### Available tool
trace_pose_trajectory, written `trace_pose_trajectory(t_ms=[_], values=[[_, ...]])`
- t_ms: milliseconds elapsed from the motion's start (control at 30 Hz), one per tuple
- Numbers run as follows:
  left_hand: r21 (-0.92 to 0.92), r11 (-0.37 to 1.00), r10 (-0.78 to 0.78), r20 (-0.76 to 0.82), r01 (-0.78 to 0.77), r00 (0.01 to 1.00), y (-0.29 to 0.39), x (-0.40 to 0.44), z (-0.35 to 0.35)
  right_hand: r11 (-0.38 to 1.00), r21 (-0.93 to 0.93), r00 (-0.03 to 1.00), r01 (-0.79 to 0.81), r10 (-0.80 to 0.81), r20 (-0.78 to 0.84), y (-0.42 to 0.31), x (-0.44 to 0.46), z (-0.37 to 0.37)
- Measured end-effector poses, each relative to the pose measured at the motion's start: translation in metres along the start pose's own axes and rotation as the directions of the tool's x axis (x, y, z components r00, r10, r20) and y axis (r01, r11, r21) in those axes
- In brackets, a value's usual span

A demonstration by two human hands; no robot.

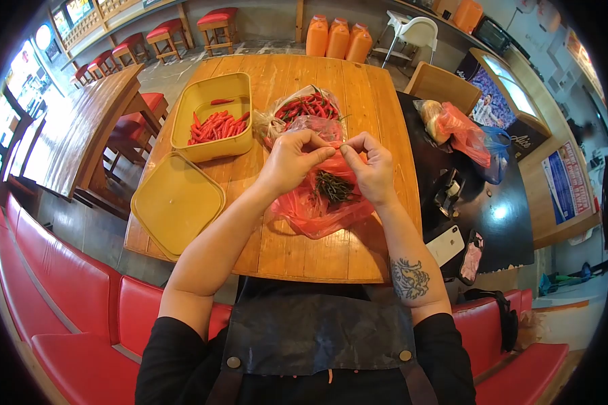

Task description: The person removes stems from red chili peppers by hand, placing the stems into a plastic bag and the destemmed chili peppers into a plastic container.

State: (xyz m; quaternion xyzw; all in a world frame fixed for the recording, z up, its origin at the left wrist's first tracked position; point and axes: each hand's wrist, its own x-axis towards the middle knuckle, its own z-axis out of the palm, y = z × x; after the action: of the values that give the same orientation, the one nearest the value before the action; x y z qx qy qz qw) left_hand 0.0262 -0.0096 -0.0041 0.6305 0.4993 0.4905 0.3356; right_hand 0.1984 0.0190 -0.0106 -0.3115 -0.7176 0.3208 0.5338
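My left hand (pixel 294 160) and my right hand (pixel 370 167) meet above the table, fingertips pinched together on a small red chili pepper (pixel 336 144), mostly hidden by the fingers. Below them a red plastic bag (pixel 307 219) lies spread open, with a pile of green chili stems (pixel 334 187) on it. Just beyond my hands, a clear plastic bag (pixel 267 125) holds many red chilies (pixel 311 108) with their stems on. To the left stands a yellow plastic tub (pixel 180 128) containing stemless red chilies (pixel 216 128).
The tub's yellow lid (pixel 175 202) lies flat on the wooden table (pixel 263 253), near its left edge. On a black table (pixel 500 229) to the right are a phone (pixel 446 246), a pink-patterned case (pixel 472 256) and plastic bags (pixel 459 131). Orange jugs (pixel 338 39) stand behind.
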Motion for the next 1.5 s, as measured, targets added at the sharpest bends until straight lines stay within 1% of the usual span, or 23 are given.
trace_pose_trajectory(t_ms=[67,100,167,267,300,333,367,400,467,500,567,600,667,700,767,833,900,933,1000,1133,1300,1433,1500], values=[[-0.193,0.980,0.062,0.034,-0.055,0.997,-0.007,0.003,0.000,0.969,0.196,0.988,-0.149,0.136,0.077,-0.001,0.000,-0.003],[-0.193,0.980,0.063,0.034,-0.055,0.997,-0.006,0.003,-0.001,0.969,0.196,0.988,-0.148,0.135,0.077,0.000,0.000,-0.004],[-0.299,0.952,-0.022,0.122,0.058,0.992,-0.004,0.003,-0.005,0.919,0.322,0.974,-0.227,0.205,0.100,0.002,0.000,-0.005],[-0.307,0.950,-0.034,0.076,0.056,0.996,-0.001,0.006,-0.016,0.927,0.271,0.964,-0.259,0.230,0.135,0.005,0.003,-0.012],[-0.163,0.987,-0.014,-0.036,0.008,0.999,0.006,0.008,-0.025,0.927,0.272,0.964,-0.258,0.229,0.135,0.005,0.003,-0.012],[-0.009,1.000,0.023,-0.142,-0.025,0.990,0.013,0.009,-0.037,0.975,0.151,0.979,-0.163,0.141,0.149,0.006,0.003,-0.012],[0.003,0.998,0.062,-0.271,-0.063,0.961,0.014,0.011,-0.048,0.998,0.031,0.984,-0.061,0.054,0.171,0.008,0.003,-0.011],[0.279,0.937,0.302,-0.352,-0.209,0.886,0.002,0.017,-0.066,0.998,0.033,0.985,-0.060,0.054,0.167,0.008,0.003,-0.011],[0.606,0.795,0.335,-0.399,-0.028,0.854,0.001,0.016,-0.097,0.928,-0.315,0.945,0.198,-0.095,0.313,0.008,0.001,-0.009],[0.607,0.794,0.337,-0.399,-0.030,0.853,-0.003,0.015,-0.108,0.928,-0.315,0.945,0.200,-0.098,0.312,0.007,0.000,-0.009],[0.774,0.576,0.210,-0.451,0.263,0.868,-0.014,0.014,-0.122,0.814,-0.470,0.896,0.343,-0.134,0.423,0.002,-0.005,-0.006],[0.774,0.575,0.214,-0.453,0.264,0.865,-0.013,0.013,-0.121,0.794,-0.491,0.891,0.360,-0.137,0.432,-0.001,-0.006,-0.005],[0.870,0.392,0.316,-0.433,0.300,0.844,-0.014,0.008,-0.113,0.806,-0.501,0.891,0.317,-0.071,0.449,-0.007,-0.006,-0.006],[0.869,0.393,0.316,-0.434,0.300,0.843,-0.012,0.011,-0.107,0.814,-0.514,0.886,0.272,-0.002,0.465,-0.010,-0.005,-0.007],[0.875,0.481,0.515,-0.241,-0.045,0.822,-0.006,0.018,-0.090,0.809,-0.515,0.876,0.283,0.001,0.483,-0.008,-0.005,-0.008],[0.722,0.654,0.426,-0.103,-0.227,0.899,-0.018,0.026,-0.066,0.806,-0.514,0.866,0.293,0.004,0.500,-0.003,-0.007,-0.006],[0.715,0.592,0.459,0.080,-0.371,0.885,-0.031,0.036,-0.041,0.792,-0.484,0.858,0.373,-0.097,0.504,0.003,-0.010,-0.002],[0.717,0.593,0.459,0.075,-0.368,0.885,-0.042,0.038,-0.033,0.791,-0.482,0.856,0.377,-0.099,0.508,0.002,-0.010,-0.002],[0.833,0.469,0.348,0.131,-0.293,0.928,-0.051,0.042,-0.025,0.813,-0.463,0.852,0.352,-0.073,0.519,-0.001,-0.009,-0.002],[0.855,0.439,0.341,0.125,-0.276,0.932,-0.048,0.036,-0.027,0.808,-0.489,0.838,0.329,-0.012,0.545,-0.004,-0.007,-0.002],[0.872,0.401,0.251,0.191,-0.281,0.949,-0.040,0.034,-0.028,0.808,-0.465,0.884,0.362,-0.138,0.448,0.001,-0.010,0.001],[0.888,0.375,0.271,0.168,-0.265,0.948,-0.038,0.032,-0.028,0.819,-0.445,0.883,0.362,-0.147,0.446,0.000,-0.008,0.001],[0.896,0.379,0.367,0.084,-0.231,0.926,-0.038,0.033,-0.028,0.816,-0.449,0.884,0.364,-0.151,0.443,-0.001,-0.008,0.001]])
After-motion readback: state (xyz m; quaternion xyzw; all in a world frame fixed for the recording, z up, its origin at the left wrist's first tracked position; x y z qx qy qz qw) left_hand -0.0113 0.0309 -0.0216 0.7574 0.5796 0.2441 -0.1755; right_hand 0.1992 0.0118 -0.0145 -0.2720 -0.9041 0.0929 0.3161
